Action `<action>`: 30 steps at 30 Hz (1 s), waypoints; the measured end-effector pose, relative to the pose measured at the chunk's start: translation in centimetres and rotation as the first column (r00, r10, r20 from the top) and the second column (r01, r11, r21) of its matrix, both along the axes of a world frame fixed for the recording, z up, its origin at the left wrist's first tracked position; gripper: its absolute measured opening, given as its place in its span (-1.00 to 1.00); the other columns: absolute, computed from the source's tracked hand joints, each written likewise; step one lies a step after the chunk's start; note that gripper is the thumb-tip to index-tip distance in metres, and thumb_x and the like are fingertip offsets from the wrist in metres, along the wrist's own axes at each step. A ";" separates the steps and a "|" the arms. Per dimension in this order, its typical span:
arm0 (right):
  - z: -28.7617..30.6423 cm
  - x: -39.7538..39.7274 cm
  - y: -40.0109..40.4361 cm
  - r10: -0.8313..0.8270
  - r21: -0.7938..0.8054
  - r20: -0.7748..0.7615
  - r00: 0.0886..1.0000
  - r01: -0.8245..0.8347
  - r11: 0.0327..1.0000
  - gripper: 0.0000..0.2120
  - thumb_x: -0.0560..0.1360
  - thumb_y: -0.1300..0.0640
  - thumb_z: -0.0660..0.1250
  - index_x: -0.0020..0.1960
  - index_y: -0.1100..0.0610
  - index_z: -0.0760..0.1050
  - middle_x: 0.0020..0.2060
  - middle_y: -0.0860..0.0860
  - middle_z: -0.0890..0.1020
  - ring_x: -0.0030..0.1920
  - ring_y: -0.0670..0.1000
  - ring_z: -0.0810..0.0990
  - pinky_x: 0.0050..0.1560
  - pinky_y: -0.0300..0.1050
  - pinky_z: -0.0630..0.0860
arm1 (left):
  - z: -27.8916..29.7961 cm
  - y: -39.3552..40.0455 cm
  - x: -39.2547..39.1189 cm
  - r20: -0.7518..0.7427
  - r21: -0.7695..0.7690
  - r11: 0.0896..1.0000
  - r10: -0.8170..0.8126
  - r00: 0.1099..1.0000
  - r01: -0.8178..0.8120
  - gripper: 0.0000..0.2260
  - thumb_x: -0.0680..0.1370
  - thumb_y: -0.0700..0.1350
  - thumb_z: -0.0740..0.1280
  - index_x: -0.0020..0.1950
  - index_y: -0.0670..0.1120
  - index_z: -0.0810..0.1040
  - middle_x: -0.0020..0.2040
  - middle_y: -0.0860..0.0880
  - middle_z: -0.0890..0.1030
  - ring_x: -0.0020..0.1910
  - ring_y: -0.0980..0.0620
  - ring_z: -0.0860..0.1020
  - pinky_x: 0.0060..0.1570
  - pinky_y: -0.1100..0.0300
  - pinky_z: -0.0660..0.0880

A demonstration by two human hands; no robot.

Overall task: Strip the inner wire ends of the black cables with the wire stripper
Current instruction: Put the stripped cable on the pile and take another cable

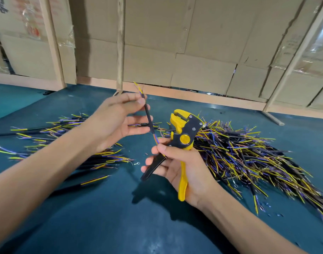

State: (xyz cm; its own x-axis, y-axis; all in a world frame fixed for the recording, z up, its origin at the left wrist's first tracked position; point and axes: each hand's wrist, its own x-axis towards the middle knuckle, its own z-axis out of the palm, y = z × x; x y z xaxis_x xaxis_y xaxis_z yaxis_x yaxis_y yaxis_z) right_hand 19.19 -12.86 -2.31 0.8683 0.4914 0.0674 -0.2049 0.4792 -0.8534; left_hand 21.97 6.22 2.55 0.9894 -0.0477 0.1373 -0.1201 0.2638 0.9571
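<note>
A short black cable (149,117) with yellow and blue inner wires at both ends stands nearly upright above the table. My left hand (116,121) pinches its upper end between thumb and forefinger, the other fingers spread. My right hand (182,167) grips the yellow and black wire stripper (182,136) by its handles, jaws pointing up. The right thumb also touches the cable's lower wire ends, just left of the stripper's pivot.
A big heap of black cables (248,154) with yellow and blue wires lies right of my hands. A smaller spread of cables (65,136) lies on the left. All rest on a teal table mat (120,217). Cardboard panels (175,43) wall off the far edge.
</note>
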 end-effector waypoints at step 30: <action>0.7 0.7 -0.9 -0.030 -0.132 0.025 0.999 0.033 0.991 -0.75 0.43 0.11 0.41 -0.13 0.33 0.59 -0.29 0.23 0.57 -0.31 0.22 0.62 -0.22 0.23 0.64 | -3.0 0.5 -2.3 0.064 -0.008 0.987 -0.160 0.985 0.160 -0.84 0.49 -0.21 0.44 -0.09 -0.32 0.61 -0.26 -0.11 0.62 -0.25 -0.03 0.63 -0.23 0.13 0.59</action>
State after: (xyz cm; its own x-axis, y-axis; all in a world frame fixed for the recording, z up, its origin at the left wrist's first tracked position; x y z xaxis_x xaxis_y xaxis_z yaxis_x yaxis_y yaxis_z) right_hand 19.85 -13.73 -1.63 0.8824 0.4699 0.0239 -0.1710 0.3676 -0.9141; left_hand 19.69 6.74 -0.42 0.9585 -0.2025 0.2006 -0.1351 0.2968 0.9453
